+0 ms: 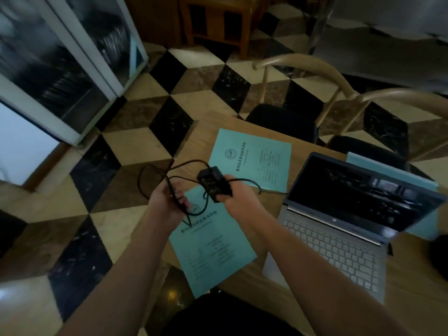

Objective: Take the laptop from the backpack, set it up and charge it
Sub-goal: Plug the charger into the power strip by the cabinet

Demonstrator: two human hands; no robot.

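A silver laptop [339,241] stands open on the wooden table [409,275] at the right, its screen dark. My right hand [234,194] grips the black charger brick [213,184] above the table's left part. My left hand [167,202] holds loops of the black charger cable [155,174], which hang out over the table's left edge. A thin run of cable leads from the brick toward the laptop's left side; whether it is plugged in I cannot tell. No backpack is clearly in view.
Two teal booklets [252,158] [213,248] lie on the table left of the laptop. Two wooden chairs with dark seats [281,122] stand at the far side. A glass-fronted cabinet [63,69] stands at the left on the chequered floor.
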